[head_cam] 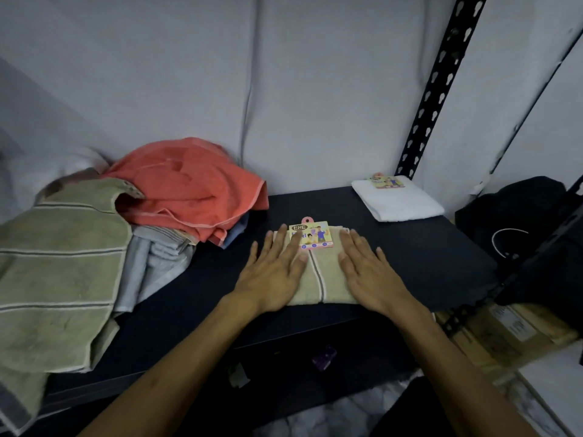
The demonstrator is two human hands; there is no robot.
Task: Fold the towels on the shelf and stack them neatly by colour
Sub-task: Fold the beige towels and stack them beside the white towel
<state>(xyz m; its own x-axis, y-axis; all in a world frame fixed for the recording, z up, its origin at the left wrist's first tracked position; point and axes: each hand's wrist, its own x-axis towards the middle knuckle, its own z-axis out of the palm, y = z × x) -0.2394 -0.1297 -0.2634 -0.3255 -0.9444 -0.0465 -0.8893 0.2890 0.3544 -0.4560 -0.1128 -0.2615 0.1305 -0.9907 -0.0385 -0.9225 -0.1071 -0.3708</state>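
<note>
A folded beige towel (320,279) with a grey stripe and a colourful label (310,235) lies on the dark shelf (426,247) near its front edge. My left hand (273,272) presses flat on the towel's left side, fingers straight. My right hand (366,269) lies flat on its right side. A folded white towel (397,200) with a label sits at the back right. On the left lies a heap of unfolded towels: an orange one (189,184) on top, a green striped one (56,272) hanging over the front, a light blue one (151,263) beneath.
A black slotted shelf post (438,86) rises at the back right against a grey wall. Dark fabric (520,209) and cardboard boxes (504,335) sit right of the shelf. A white cloth (47,168) lies behind the heap.
</note>
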